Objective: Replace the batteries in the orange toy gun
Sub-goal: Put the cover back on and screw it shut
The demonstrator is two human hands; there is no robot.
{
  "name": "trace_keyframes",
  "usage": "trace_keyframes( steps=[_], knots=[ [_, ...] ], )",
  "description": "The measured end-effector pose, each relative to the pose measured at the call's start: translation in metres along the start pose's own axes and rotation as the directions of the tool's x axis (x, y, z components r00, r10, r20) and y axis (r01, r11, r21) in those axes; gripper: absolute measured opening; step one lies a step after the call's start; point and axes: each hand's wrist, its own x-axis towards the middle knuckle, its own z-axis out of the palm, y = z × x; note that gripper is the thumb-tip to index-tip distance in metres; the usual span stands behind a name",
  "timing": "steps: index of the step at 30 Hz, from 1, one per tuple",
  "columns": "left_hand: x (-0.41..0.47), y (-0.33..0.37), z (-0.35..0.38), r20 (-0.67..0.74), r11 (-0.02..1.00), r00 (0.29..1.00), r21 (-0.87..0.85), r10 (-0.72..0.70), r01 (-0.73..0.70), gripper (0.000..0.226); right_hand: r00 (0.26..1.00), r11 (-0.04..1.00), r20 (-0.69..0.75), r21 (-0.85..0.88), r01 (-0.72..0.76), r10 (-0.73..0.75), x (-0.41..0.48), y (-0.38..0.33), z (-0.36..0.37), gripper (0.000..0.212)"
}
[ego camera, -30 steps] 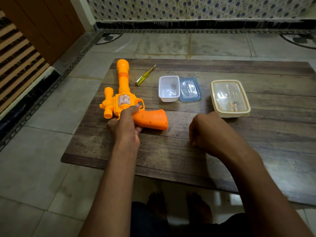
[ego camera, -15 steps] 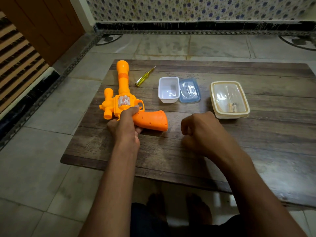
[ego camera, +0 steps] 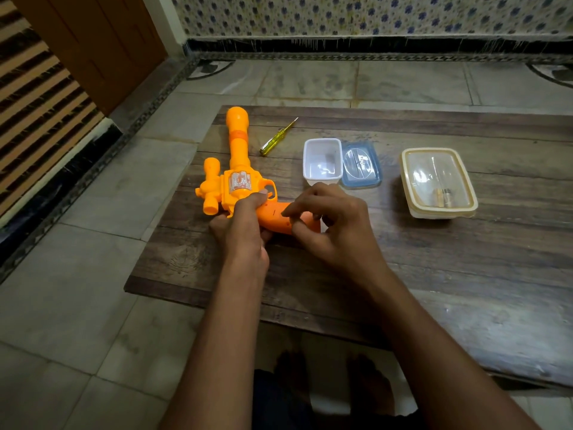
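A low table [ego camera: 403,274] of dark, worn wood planks stood on a floor [ego camera: 77,290] of large grey stone tiles, with a patterned dark border running along a wall [ego camera: 372,13] covered in small blue flowers. A brown wooden door [ego camera: 93,41] stood at the far left.

The orange toy gun [ego camera: 237,169] lay flat at the table's left end, barrel pointing away. The left hand [ego camera: 245,231] was clamped around its body near the trigger, while the right hand [ego camera: 335,225] was closed on the grip, fingertips pressing its surface.

Just beyond lay a yellow screwdriver [ego camera: 277,138]. To the right sat an open white tub [ego camera: 322,161], touching its blue lid [ego camera: 361,166], and farther right a lidded clear box [ego camera: 438,181] with batteries [ego camera: 443,197] inside.
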Motion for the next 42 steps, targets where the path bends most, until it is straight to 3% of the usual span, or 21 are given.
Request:
trace_keyframes(
  steps=[10, 17, 35, 42],
  knots=[
    [0.000, 0.001, -0.001, 0.009, 1.000, 1.000, -0.017, -0.021, 0.021, 0.038, 0.998, 0.998, -0.008, -0.030, 0.055, -0.056, 0.000, 0.004, 0.002, 0.033],
    [0.005, -0.002, -0.001, -0.002, 1.000, 1.000, -0.002, -0.023, 0.023, 0.036, 0.976, 0.963, 0.042, -0.160, 0.218, -0.214, 0.000, 0.005, 0.000, 0.026],
    [0.002, -0.001, 0.000, -0.009, 1.000, 1.000, 0.016, -0.009, 0.009, 0.029, 0.917, 0.839, 0.137, -0.371, 0.398, -0.374, -0.001, 0.001, 0.007, 0.016],
    [0.005, -0.003, -0.001, -0.004, 1.000, 1.000, -0.010, -0.012, 0.012, 0.031, 0.872, 0.759, 0.099, -0.452, 0.469, -0.480, -0.007, 0.000, 0.012, 0.036]
  ],
)
